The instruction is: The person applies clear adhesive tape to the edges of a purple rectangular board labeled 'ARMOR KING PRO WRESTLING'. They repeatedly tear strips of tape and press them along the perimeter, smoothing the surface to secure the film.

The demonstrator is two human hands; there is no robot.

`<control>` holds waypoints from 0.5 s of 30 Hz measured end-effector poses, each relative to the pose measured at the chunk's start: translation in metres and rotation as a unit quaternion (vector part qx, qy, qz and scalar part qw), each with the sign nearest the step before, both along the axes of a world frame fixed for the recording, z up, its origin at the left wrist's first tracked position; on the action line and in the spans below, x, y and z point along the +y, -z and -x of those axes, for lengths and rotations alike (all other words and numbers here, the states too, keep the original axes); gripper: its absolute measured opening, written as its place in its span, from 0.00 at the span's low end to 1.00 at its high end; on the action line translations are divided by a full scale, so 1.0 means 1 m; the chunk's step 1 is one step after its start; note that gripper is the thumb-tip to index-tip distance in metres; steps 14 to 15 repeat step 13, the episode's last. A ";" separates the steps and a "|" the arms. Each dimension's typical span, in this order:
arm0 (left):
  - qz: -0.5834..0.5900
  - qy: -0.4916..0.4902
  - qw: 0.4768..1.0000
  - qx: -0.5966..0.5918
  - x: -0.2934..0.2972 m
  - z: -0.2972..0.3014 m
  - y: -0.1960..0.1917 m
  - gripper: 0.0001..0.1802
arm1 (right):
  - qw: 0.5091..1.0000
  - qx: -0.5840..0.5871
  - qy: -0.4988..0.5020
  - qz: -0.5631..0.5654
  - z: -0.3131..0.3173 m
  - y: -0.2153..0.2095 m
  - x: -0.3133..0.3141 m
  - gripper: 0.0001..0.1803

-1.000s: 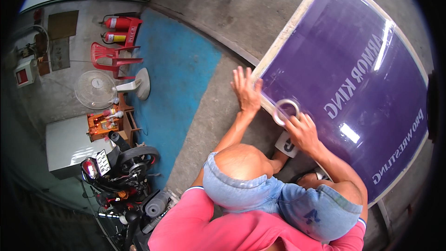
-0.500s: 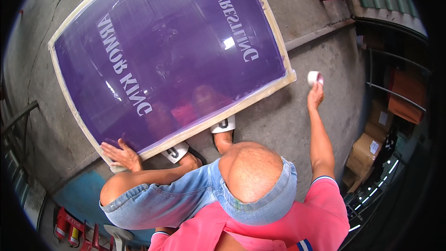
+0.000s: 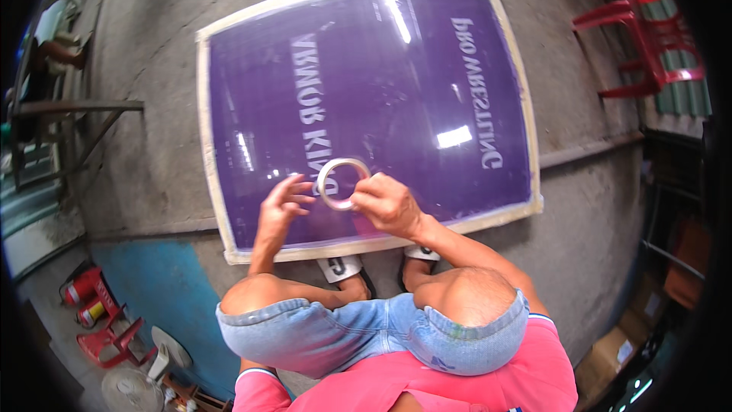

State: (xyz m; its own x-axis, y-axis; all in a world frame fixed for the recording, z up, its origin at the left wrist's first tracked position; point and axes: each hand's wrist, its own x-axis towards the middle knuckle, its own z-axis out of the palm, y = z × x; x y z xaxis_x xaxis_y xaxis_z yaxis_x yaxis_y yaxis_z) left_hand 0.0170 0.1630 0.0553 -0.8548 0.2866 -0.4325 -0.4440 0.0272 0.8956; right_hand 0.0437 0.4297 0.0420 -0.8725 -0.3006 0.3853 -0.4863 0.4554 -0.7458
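right hand (image 3: 389, 204) gripping tape roll (image 3: 341, 183), purple panel (image 3: 366, 99)

Grey concrete floor (image 3: 152, 69), blue patch (image 3: 164, 290); red plastic chair (image 3: 648, 38).

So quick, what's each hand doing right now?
Left hand: open, fingers spread, at the roll of tape, holding nothing.
Right hand: closed on the roll of tape, above the purple panel.

Red plastic chair (image 3: 648, 42) partly cut by dark rim, right hand (image 3: 387, 204) fingertips hidden behind tape roll (image 3: 341, 183)
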 end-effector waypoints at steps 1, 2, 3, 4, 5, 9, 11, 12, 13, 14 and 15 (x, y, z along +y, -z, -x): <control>0.001 0.012 0.999 -0.047 0.013 0.003 0.002 0.31 | 0.999 0.034 -0.036 -0.017 0.006 0.000 -0.017 0.10; 0.002 0.023 0.995 -0.093 0.019 0.007 0.002 0.27 | 0.994 0.030 -0.096 -0.051 0.010 0.005 -0.026 0.12; -0.005 -0.012 0.994 -0.110 0.019 0.008 0.005 0.23 | 0.991 -0.001 -0.130 -0.027 0.014 -0.003 -0.030 0.16; -0.011 -0.046 0.991 -0.125 0.013 0.006 0.006 0.19 | 0.986 -0.030 -0.164 -0.002 0.019 -0.012 -0.025 0.19; -0.027 -0.069 0.988 -0.138 0.007 0.006 0.004 0.15 | 0.986 -0.048 -0.155 0.032 0.028 -0.011 -0.003 0.24; -0.021 -0.284 0.956 -0.076 -0.075 -0.034 0.000 0.14 | 0.896 0.027 0.360 -0.259 0.060 0.012 0.145 0.22; 0.018 -0.365 0.930 -0.051 -0.109 -0.056 -0.003 0.12 | 0.844 -0.144 0.493 -0.152 0.047 0.046 0.243 0.24; 0.048 -0.414 0.908 -0.048 -0.119 -0.063 -0.015 0.11 | 0.752 -0.372 0.544 0.002 0.035 0.045 0.268 0.26; 0.056 -0.432 0.899 -0.037 -0.124 -0.055 -0.017 0.11 | 0.809 -0.366 0.458 0.039 -0.015 0.122 0.375 0.28; 0.056 -0.432 0.899 -0.037 -0.124 -0.055 -0.017 0.11 | 0.809 -0.366 0.458 0.039 -0.015 0.122 0.375 0.28; 0.056 -0.432 0.899 -0.037 -0.124 -0.055 -0.017 0.11 | 0.809 -0.366 0.458 0.039 -0.015 0.122 0.375 0.28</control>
